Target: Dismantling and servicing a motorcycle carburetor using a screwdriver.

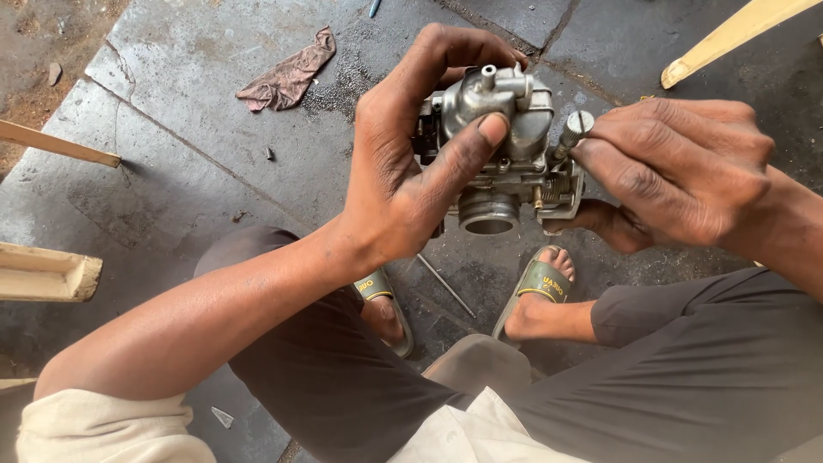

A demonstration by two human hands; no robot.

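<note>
Grey stone slabs made up the floor [197,163], grimy and cracked along their joints, with pale wooden pieces [47,273] jutting in from the left edge and another at the upper right. The person sat low over it in dark trousers [686,377] and a cream shirt [94,424], knees spread, both feet in green sandals [540,283] planted on the slabs. A crumpled brownish rag [287,73] lay on the floor at the upper left, well apart from the hands. Held up between the knees, above the feet, was a metal carburettor [506,146], silvery and oil-stained, its round throat facing down toward the camera. The left hand [403,163] had its grip closed around the carburettor from the left side, fingers curled over the top and back, the thumb pressed flat across the front of the body. The right hand [677,171] came in from the right, its lower fingers tucked under the carburettor's right edge and its fingertips pinched shut on a small slotted screw [576,129] standing at the upper right corner of the body. A thin metal rod [446,285] lay on the floor between the two sandals, and a small dark bit [270,154] rested on the slab below the rag.
</note>
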